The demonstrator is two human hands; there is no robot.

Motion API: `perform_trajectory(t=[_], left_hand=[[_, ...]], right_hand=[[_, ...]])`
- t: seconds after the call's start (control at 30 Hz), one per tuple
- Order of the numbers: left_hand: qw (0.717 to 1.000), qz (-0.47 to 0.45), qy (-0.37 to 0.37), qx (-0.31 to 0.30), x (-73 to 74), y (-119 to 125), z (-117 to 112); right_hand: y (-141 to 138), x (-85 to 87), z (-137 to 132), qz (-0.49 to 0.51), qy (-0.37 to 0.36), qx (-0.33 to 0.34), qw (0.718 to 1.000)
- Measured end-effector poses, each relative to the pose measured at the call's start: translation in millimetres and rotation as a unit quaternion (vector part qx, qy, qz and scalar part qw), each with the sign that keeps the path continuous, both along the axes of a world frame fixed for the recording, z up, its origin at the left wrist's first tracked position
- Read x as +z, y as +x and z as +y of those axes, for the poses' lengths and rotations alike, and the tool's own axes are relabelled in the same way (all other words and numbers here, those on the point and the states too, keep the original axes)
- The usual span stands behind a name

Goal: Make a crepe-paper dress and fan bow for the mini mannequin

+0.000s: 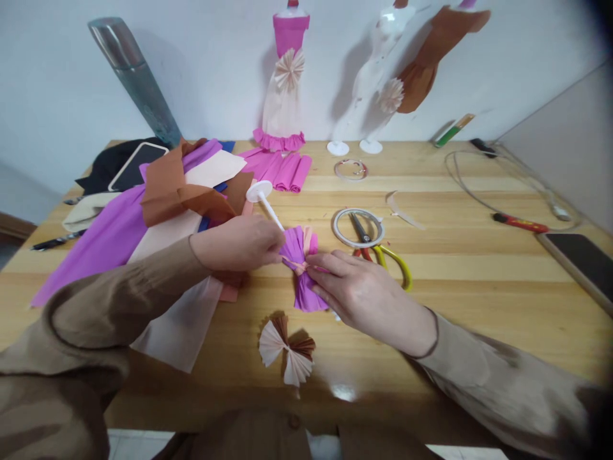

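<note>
A small doll mannequin lies across the table, its white stand (260,191) pointing up and left. Purple crepe paper (309,297) wraps its body, with a peach paper strip (301,268) cinched round the middle in a knot or twist. My left hand (242,243) is closed, pinching the strip's left end. From the other side my right hand (357,287) pinches at the strip, fingers against the purple paper; its exact hold is partly hidden. Nearer to me lies a folded cream and brown paper bow (287,351).
Loose crepe paper (165,191) heaps at the left beside a water bottle (143,83). Behind stand a pink-and-cream dressed mannequin (287,83) and two others. Right of my hands lie a tape roll (338,233), scissors (402,265), a cable (469,191) and a phone (582,262).
</note>
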State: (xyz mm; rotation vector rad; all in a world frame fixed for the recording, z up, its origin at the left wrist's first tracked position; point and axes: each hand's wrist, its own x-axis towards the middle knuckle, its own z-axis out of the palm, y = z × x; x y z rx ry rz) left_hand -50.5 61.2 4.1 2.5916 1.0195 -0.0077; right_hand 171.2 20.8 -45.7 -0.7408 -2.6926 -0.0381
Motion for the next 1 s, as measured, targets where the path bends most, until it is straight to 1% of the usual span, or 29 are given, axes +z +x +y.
perform_trajectory(t=[0.03,0.07,0.17,0.27,0.33,0.4,0.53,0.6,0.67,0.73,0.8,0.83,0.87,0.9,0.93,1.0], left_hand=[[0.999,0.018,-0.007,0.027,2.3,3,3],[0.999,0.035,-0.009,0.041,4.5,6,6],[0.995,0.057,0.036,0.079,5.2,14,13],[0.989,0.059,0.083,0.106,-3.1,19,17],[0.986,0.058,0.1,0.117,-9.6,21,20],[0.985,0.06,0.107,0.12,-14.3,21,23],[0.986,0.065,0.09,0.121,-19.2,21,27],[0.987,0.052,0.085,0.128,-22.0,20,28],[0.984,0.025,0.098,0.144,-25.2,19,29],[0.979,-0.014,0.125,0.163,-27.6,19,27],[0.967,-0.069,0.169,0.176,-27.6,18,23],[0.96,-0.1,0.196,0.171,-26.8,18,19],[0.953,-0.13,0.226,0.154,-25.8,16,15],[0.946,-0.156,0.257,0.122,-24.6,14,11],[0.942,-0.17,0.282,0.069,-23.8,12,6],[0.932,-0.173,0.309,-0.076,-23.7,6,-2]], right_hand=[[0,-0.1,0,0.0,-0.001,0.002,1.0],[0,-0.1,0,0.001,-0.003,0.003,1.0],[0,-0.4,0,0.004,-0.007,0.004,1.0],[0,-1.6,-2,-0.002,0.002,0.007,1.0],[0,-2.5,-3,-0.004,0.01,0.008,1.0],[1,-3.0,-4,-0.002,0.014,0.009,1.0],[0,-2.7,-3,-0.001,0.017,0.012,1.0],[0,-2.7,-3,-0.002,0.014,0.011,1.0],[-1,-3.1,-4,-0.004,0.01,0.009,1.0],[-1,-3.5,-4,-0.008,0.005,0.007,1.0],[0,-3.8,-4,-0.015,0.001,0.008,1.0],[0,-3.7,-3,-0.017,-0.002,0.007,1.0],[0,-3.4,-3,-0.017,-0.004,0.006,1.0],[0,-2.9,-3,-0.018,-0.006,0.004,1.0],[0,-2.3,-2,-0.018,-0.008,0.002,1.0],[0,-0.7,-2,-0.022,-0.009,-0.001,1.0]])
